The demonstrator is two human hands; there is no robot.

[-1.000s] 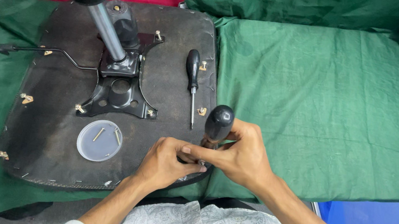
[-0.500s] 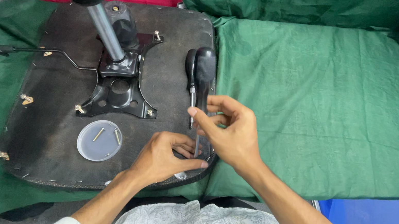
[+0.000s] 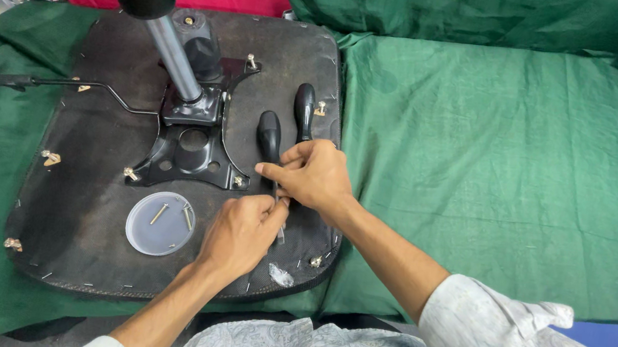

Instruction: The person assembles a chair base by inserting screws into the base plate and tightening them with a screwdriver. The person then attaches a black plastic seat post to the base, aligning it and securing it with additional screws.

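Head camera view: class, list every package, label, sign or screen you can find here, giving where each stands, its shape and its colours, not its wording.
None: no package, label, sign or screen shows.
Closest thing: a round clear plastic lid holding loose screws, on the dark chair base, left of the left hand.

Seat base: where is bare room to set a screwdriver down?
Free: green cloth right of the seat base, and the base's left part beyond the lever. Crowded: the middle, with bracket, dish, two screwdrivers and both hands.
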